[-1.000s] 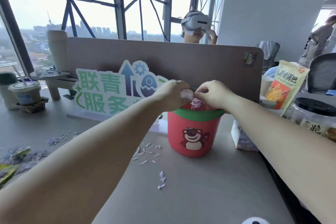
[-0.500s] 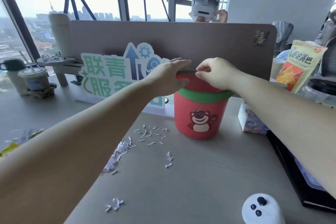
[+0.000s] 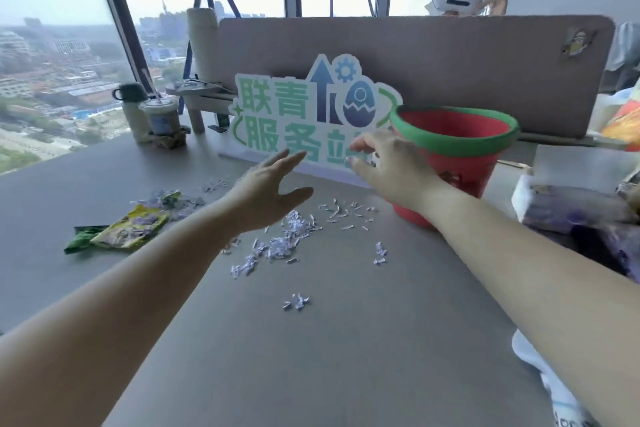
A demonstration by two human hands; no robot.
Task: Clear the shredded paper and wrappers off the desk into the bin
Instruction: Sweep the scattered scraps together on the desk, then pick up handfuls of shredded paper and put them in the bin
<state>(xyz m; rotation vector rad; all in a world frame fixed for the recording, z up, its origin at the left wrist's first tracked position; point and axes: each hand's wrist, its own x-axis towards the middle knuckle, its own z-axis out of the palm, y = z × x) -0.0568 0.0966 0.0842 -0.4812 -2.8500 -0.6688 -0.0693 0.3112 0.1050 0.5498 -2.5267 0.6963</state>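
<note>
Shredded white-and-lilac paper scraps (image 3: 287, 241) lie scattered on the grey bench (image 3: 329, 340), thickest just below the left hand, thinning toward the base of the red bucket-shaped bin with green rim (image 3: 453, 146). A further lilac pile (image 3: 169, 199) sits well left, next to a crumpled yellow-green foil wrapper (image 3: 130, 229); small outliers (image 3: 295, 301) lie nearer the camera.

Left hand (image 3: 266, 194): spread wide, palm down, above the main pile, holding nothing. Right hand (image 3: 388, 170): fingers loosely curled and apart, just beside the bin's left wall; appears empty, though motion blur at the fingertips leaves a small scrap possible.

Bin stands upright at the back right, against the brown divider panel (image 3: 450, 55); inside not visible from here.

Judgement: mid-task, most litter not yet binned.

Risks:
- Scraps are light and loose; a fast sweep or hand draught would scatter them wider or off the bench edge.
- Pinch-grabbing leaves stragglers; cupping both hands likely works better.
- Right forearm is close to the bin; a nudge could tip it or shift it into the green-lettered cut-out sign (image 3: 298, 114).
- The wrapper is springy foil; may unfold and drop any scraps lying on it when lifted.
</note>
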